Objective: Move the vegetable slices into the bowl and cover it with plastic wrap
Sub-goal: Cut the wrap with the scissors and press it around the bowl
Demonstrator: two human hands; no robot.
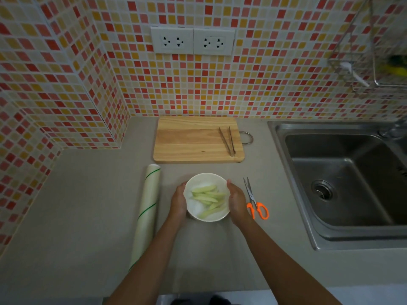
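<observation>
A white bowl (199, 180) stands on the grey counter and holds several pale green vegetable slices (208, 198). A glossy sheen over the bowl's mouth looks like clear film, though I cannot tell for sure. My left hand (178, 200) presses against the bowl's left side. My right hand (236, 200) cups its right side. A long roll of plastic wrap (146, 213) with green stripes lies on the counter to the left of the bowl.
A wooden cutting board (193, 142) sits behind the bowl with metal tongs (228, 139) on its right part. Orange-handled scissors (255, 202) lie right of my right hand. A steel sink (343, 183) fills the right side. Tiled walls stand behind and to the left.
</observation>
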